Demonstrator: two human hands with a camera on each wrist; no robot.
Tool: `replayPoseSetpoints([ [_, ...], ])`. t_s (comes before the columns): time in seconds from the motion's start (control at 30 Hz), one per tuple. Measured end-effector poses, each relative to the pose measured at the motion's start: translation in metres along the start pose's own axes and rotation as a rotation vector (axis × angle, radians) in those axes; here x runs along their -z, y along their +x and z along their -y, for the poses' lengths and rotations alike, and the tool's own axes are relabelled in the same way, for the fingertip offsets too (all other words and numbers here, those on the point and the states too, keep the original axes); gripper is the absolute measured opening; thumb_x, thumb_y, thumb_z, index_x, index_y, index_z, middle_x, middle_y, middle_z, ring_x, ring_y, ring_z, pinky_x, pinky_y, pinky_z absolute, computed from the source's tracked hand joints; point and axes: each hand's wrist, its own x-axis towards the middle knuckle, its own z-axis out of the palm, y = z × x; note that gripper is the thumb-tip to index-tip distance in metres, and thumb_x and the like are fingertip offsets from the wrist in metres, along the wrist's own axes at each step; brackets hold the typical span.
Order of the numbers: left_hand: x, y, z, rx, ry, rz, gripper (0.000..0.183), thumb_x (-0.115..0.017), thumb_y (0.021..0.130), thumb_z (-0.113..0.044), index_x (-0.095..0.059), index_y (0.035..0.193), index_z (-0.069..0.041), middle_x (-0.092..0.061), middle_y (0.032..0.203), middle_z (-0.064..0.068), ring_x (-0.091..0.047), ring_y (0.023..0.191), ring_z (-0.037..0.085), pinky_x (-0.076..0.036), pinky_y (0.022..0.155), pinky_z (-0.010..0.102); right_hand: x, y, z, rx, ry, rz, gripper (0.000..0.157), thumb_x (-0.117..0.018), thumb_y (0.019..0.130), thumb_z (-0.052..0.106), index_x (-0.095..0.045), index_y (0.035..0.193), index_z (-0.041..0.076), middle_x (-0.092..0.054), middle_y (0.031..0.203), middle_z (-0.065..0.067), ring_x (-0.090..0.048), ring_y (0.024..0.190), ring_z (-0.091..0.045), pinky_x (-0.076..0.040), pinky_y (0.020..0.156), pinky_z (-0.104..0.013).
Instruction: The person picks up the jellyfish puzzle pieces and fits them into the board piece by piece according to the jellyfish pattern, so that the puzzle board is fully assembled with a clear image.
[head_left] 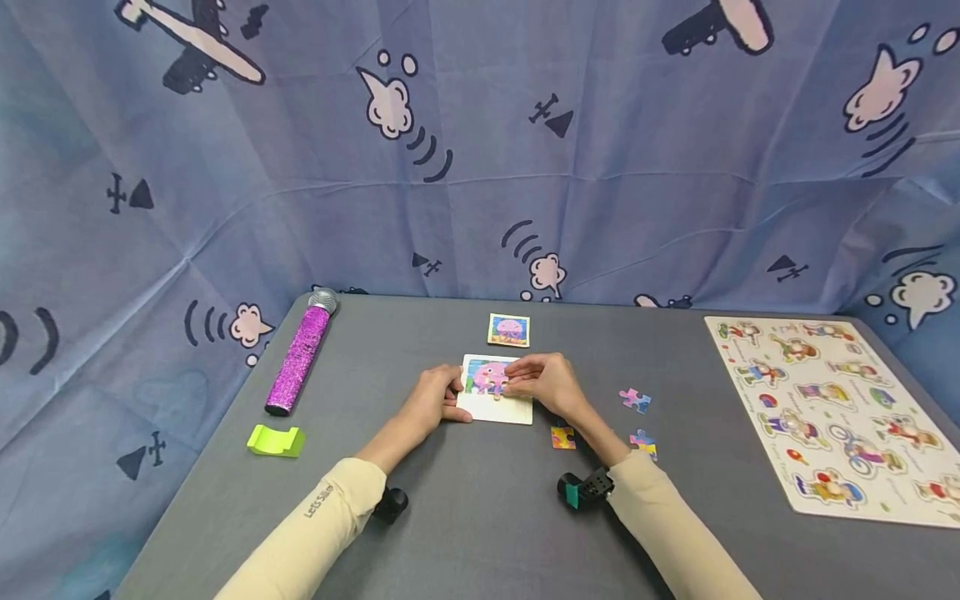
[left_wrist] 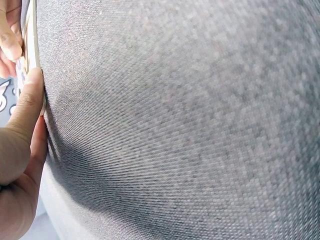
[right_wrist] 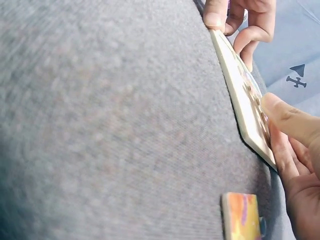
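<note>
Dark lettering (head_left: 318, 501) along cream left sleeve (head_left: 300, 540), near cuff: "Let's Sil…", last letters unclear.

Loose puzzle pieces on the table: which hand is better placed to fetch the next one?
Probably the right hand: the orange piece and the other two lie nearer it, while the left hand holds the board by its left edge.

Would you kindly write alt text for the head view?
A person's left hand holds a small, partly filled puzzle board on a gray table; the right hand touches it. Three loose puzzle pieces and a large picture board lie to the right, a glittery purple microphone to the left.
</note>
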Motion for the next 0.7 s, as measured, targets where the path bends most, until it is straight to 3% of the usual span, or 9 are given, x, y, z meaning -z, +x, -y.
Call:
replayPoseSetpoints([
  [0.3,0.001,0.001,0.000,0.002,0.002,-0.007,0.043,-0.090,0.061,-0.013,-0.053,0.078,0.003,-0.051,0.072,0.011,-0.051,0.062,0.017,-0.042,0.057,0.020,-0.005,0.004,0.006,0.016,-0.083,0.006,0.022,-0.084,0.069,0.001,-0.073,0.088,-0.005,-0.071,0.080,-0.013,-0.067,0.067,-0.014,-0.052,0.060,-0.021],
  [0.7,0.002,0.000,0.000,-0.026,0.002,-0.013,0.043,-0.091,0.061,-0.015,-0.054,0.078,0.002,-0.052,0.072,0.011,-0.052,0.062,0.015,-0.043,0.057,0.019,-0.003,0.002,0.011,0.051,-0.151,0.036,0.024,-0.084,0.068,0.000,-0.071,0.087,-0.004,-0.071,0.079,-0.012,-0.067,0.067,-0.017,-0.052,0.059,-0.021],
])
